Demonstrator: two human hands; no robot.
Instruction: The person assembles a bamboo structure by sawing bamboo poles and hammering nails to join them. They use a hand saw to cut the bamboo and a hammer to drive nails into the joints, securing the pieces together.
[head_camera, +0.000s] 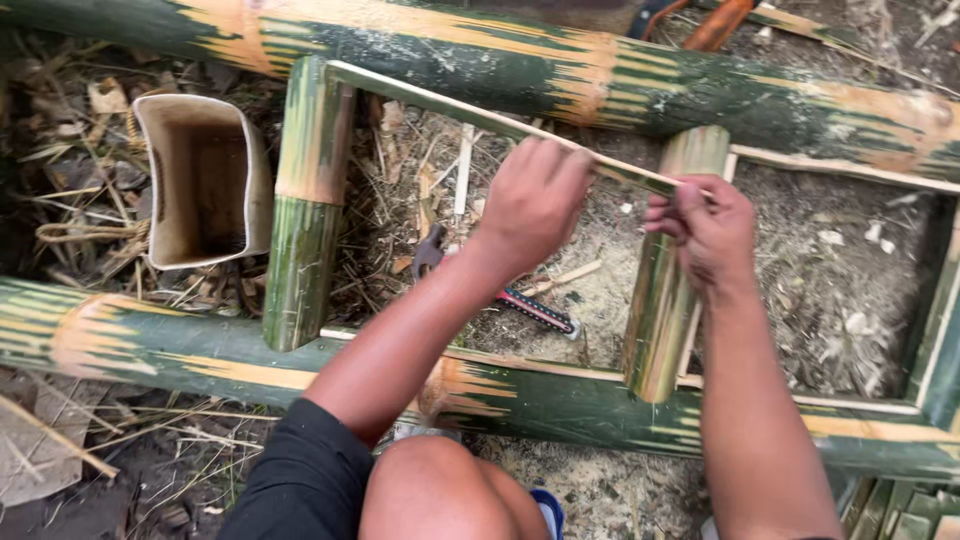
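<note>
A thin split bamboo strip (440, 100) runs diagonally from the top of the left crosspiece (305, 200) to the right crosspiece (665, 280). My left hand (535, 200) grips the strip near its middle. At the strip's right end, my right hand (710, 230) pinches it above the right crosspiece. Both crosspieces are short green-and-yellow bamboo lengths lying between two long bamboo poles, one at the back (500, 60) and one at the front (200, 350). My knee (440, 490) shows at the bottom.
A worn white rectangular container (200, 180) stands open on dry litter at the left. A hammer-like tool with a red and black handle (520, 305) lies on the sawdust between the crosspieces. More bamboo strips edge the frame at the right (930, 330). An orange handle (715, 25) pokes in at the top.
</note>
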